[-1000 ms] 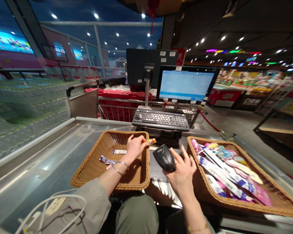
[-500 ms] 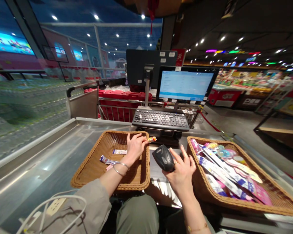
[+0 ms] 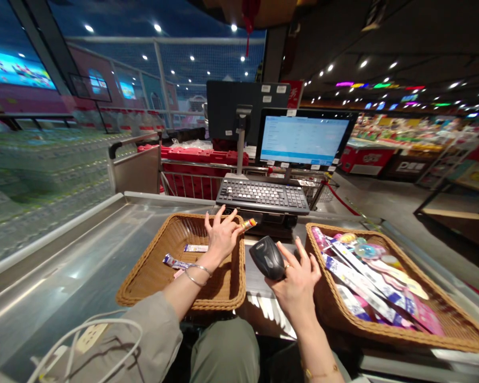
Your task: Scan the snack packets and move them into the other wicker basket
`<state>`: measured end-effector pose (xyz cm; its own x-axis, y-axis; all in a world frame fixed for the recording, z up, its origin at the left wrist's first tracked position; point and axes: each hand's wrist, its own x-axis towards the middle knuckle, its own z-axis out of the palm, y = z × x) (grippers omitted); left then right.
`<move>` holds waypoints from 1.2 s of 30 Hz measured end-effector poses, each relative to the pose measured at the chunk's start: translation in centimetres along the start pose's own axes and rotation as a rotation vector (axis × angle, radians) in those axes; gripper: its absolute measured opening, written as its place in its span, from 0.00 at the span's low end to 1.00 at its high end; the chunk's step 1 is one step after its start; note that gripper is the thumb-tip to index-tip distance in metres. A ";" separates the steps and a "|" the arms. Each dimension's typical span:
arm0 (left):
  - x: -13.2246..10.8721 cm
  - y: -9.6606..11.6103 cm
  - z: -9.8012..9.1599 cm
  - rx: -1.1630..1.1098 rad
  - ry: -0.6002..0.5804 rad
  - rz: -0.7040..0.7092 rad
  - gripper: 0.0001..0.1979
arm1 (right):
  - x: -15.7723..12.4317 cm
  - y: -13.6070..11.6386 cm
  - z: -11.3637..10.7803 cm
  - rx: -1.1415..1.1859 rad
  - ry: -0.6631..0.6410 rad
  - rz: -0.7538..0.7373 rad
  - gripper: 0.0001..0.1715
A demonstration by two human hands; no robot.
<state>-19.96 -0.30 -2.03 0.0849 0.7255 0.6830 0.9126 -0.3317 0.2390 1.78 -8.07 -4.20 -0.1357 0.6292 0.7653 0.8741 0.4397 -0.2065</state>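
Note:
My left hand (image 3: 222,234) is over the right part of the left wicker basket (image 3: 143,276), pinching a small yellow and red wrapped candy (image 3: 248,224) between thumb and finger while its other fingers spread. My right hand (image 3: 297,274) grips a black barcode scanner (image 3: 267,258) between the two baskets, its head toward the candy. In the left basket lie a white and blue wrapped stick (image 3: 195,248) and a dark blue wrapped stick (image 3: 176,261). The right wicker basket (image 3: 463,324) holds several long packets (image 3: 359,284) and pink items.
Behind the baskets stand a keyboard (image 3: 263,194), a lit monitor (image 3: 305,137) and a second screen seen from behind (image 3: 227,109). A white cable (image 3: 131,324) loops beside a power strip (image 3: 91,338) at lower left. The metal counter (image 3: 91,255) extends leftward.
My left hand has turned slightly, its fingers lifting and spreading. The candy has tilted, its outer end rising a little. The right hand and scanner stay almost still.

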 end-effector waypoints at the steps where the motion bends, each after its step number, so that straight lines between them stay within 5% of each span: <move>1: 0.0 0.0 0.0 0.003 0.004 0.003 0.07 | 0.0 0.0 0.0 0.000 -0.003 0.000 0.10; 12: -0.1 0.0 0.1 0.001 -0.003 0.000 0.08 | 0.2 -0.5 -0.6 0.020 -0.033 0.005 0.09; 23: 0.0 0.1 0.0 0.050 0.012 0.049 0.09 | 0.1 0.4 0.0 -0.070 0.087 0.049 0.14; 36: 1.6 1.9 -0.8 0.060 0.001 0.229 0.08 | 0.1 1.6 -3.5 -0.095 0.206 0.302 0.12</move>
<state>-18.38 -0.24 0.06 0.2921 0.6348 0.7153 0.8916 -0.4514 0.0365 4.82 -9.52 -2.31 0.2227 0.5754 0.7870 0.9012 0.1863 -0.3913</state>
